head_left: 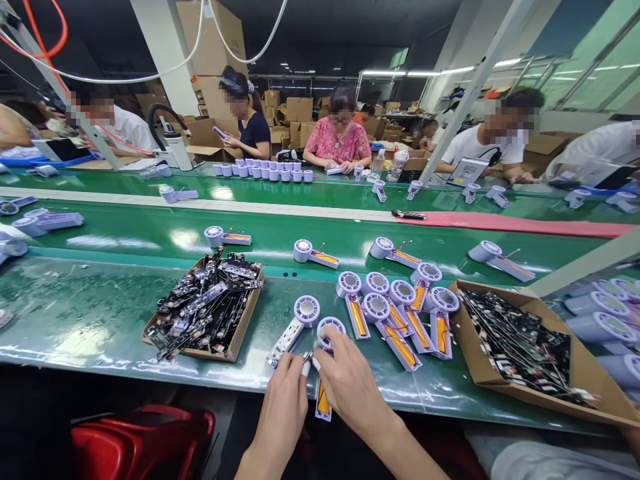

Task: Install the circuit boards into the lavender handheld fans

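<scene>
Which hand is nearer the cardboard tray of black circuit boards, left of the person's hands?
The left hand: it lies to the right of and below the cardboard tray of black circuit boards. The right hand lies farther right, beyond the left hand.

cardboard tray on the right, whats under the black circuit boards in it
The cardboard tray holds a dense pile of black circuit boards with thin wires; its floor is hidden under the pile, so nothing beneath them can be seen.

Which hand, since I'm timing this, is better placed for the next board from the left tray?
Probably the left hand: nearer the cardboard tray of circuit boards; the right hand is over a white housing.
</scene>
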`<state>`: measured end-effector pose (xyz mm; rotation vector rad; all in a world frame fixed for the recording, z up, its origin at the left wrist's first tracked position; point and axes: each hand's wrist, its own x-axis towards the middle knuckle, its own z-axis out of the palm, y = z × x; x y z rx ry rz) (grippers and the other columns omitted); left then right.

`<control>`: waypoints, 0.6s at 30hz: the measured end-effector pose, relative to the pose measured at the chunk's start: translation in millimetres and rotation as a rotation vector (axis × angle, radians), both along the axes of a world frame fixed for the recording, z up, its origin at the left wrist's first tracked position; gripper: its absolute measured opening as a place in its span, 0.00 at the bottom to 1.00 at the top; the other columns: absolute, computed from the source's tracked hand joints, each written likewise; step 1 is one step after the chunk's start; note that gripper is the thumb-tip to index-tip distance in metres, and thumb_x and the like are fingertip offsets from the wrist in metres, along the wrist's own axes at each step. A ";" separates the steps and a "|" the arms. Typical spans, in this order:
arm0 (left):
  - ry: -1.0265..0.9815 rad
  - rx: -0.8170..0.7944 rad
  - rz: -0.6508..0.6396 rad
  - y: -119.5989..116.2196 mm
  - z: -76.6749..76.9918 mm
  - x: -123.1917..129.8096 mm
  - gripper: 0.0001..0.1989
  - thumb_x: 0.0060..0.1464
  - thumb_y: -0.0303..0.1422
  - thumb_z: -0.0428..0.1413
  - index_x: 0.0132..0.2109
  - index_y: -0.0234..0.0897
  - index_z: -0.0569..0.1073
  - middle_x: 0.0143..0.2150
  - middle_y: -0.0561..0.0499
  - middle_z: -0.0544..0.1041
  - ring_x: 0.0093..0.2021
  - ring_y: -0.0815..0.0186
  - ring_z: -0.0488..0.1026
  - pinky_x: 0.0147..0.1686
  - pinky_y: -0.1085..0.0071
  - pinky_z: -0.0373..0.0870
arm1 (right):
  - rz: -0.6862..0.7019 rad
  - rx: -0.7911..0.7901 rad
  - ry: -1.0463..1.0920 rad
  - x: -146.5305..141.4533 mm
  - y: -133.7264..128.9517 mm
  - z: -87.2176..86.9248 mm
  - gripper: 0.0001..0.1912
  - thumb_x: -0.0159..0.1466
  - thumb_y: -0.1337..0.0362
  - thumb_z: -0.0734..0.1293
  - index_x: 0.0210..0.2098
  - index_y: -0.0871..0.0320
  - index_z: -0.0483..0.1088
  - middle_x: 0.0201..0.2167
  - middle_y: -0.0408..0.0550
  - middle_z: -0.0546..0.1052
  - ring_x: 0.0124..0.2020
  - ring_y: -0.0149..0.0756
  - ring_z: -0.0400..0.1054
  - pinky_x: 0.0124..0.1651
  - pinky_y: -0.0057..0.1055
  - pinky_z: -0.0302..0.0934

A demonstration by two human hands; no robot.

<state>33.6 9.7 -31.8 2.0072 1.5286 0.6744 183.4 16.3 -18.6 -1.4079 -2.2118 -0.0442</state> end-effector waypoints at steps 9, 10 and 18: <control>0.154 0.033 -0.027 -0.9 2.2 -1.1 0.17 0.60 0.23 0.39 0.46 0.37 0.70 0.40 0.44 0.72 0.36 0.59 0.76 0.34 0.65 0.72 | -0.008 -0.049 0.039 1.7 -0.5 5.4 0.10 0.59 0.78 0.61 0.34 0.59 0.71 0.54 0.57 0.67 0.45 0.47 0.62 0.43 0.42 0.63; 0.182 0.027 -0.036 -0.9 2.5 -0.7 0.17 0.60 0.23 0.39 0.46 0.37 0.70 0.40 0.44 0.72 0.36 0.59 0.76 0.34 0.65 0.72 | -0.006 -0.038 0.029 0.8 -0.4 6.8 0.10 0.58 0.78 0.61 0.33 0.59 0.71 0.54 0.57 0.67 0.45 0.47 0.62 0.43 0.42 0.64; 0.284 0.014 -0.090 -3.0 1.1 -0.6 0.17 0.58 0.19 0.38 0.42 0.36 0.69 0.37 0.44 0.73 0.36 0.57 0.75 0.33 0.65 0.69 | 0.012 -0.002 0.009 -5.3 -2.3 -3.4 0.10 0.57 0.78 0.61 0.33 0.60 0.70 0.54 0.58 0.68 0.45 0.47 0.62 0.44 0.43 0.63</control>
